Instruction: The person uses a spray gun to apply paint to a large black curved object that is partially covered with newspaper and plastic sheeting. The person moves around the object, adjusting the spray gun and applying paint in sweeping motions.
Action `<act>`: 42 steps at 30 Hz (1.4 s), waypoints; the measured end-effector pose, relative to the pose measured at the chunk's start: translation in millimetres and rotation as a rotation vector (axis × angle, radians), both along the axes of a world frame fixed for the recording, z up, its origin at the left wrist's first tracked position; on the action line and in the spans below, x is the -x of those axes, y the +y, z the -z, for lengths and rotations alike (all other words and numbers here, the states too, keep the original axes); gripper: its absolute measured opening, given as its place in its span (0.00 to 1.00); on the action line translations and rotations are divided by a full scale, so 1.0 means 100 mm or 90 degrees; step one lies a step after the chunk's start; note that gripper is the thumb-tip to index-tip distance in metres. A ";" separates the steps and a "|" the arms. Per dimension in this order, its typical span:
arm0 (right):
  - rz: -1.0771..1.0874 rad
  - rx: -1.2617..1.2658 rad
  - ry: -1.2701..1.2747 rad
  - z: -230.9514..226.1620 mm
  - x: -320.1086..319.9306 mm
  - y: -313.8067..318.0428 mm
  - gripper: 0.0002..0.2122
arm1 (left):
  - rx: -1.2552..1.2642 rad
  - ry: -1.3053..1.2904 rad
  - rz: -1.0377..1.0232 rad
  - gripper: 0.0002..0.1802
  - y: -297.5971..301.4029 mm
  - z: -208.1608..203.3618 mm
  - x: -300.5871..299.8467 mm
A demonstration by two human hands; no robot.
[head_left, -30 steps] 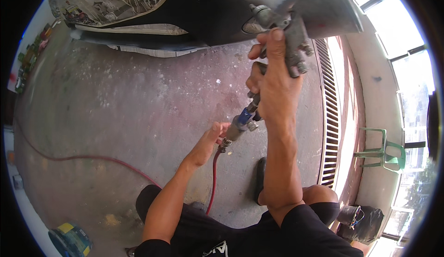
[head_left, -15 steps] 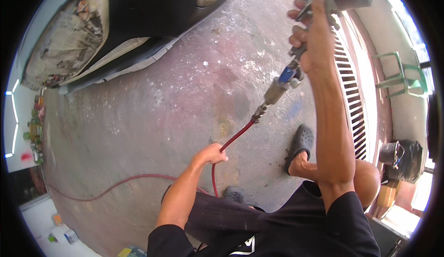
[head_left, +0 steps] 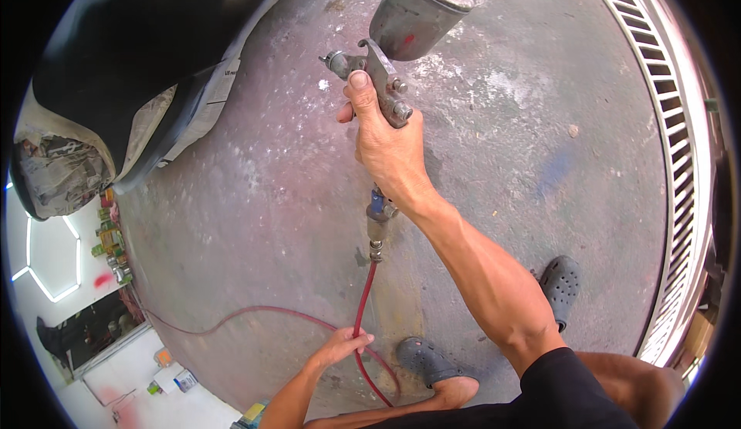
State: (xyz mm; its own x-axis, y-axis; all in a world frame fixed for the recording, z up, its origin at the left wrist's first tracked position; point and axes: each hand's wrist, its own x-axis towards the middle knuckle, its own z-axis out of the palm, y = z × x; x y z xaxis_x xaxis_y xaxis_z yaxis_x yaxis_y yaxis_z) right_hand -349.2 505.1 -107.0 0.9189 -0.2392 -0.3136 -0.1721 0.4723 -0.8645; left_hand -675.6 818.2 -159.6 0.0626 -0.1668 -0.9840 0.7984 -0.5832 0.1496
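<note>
My right hand (head_left: 392, 145) is wrapped round the handle of a spray gun (head_left: 380, 74), its thumb lying along the back of the body. A grey paint cup (head_left: 421, 16) with a pinkish lid sits on the gun, tilted to the right. Below the grip hangs a fitting (head_left: 377, 217) with a blue band, joined to a red air hose (head_left: 367, 294). My left hand (head_left: 343, 345) is closed round that hose lower down. Up and left of the gun's nozzle is a black car bumper (head_left: 147, 35); a stretch of floor separates the two.
Masking newspaper (head_left: 65, 168) covers part of the car at the left. The hose trails over the stained concrete floor (head_left: 255, 228) to the left wall. A slatted floor grate (head_left: 670, 132) runs along the right. My feet wear dark clogs (head_left: 423, 359). Small containers (head_left: 110, 236) line the left wall.
My right hand has brought the spray gun left and down from the upper right, nearer the bumper. The left hand keeps the hose and sits lower in view. The view has turned rightward.
</note>
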 end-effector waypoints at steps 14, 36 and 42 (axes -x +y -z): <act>-0.161 -0.101 -0.042 -0.10 -0.11 0.20 0.27 | -0.092 -0.058 -0.101 0.21 -0.57 -0.35 0.45; -0.124 -0.059 -0.033 0.00 -0.21 -0.20 0.31 | -0.174 -0.139 -0.016 0.24 -1.12 -0.44 0.35; -0.233 -0.075 -0.025 -0.02 -0.14 -0.29 0.33 | -0.118 -0.129 0.034 0.27 -1.35 -0.49 0.44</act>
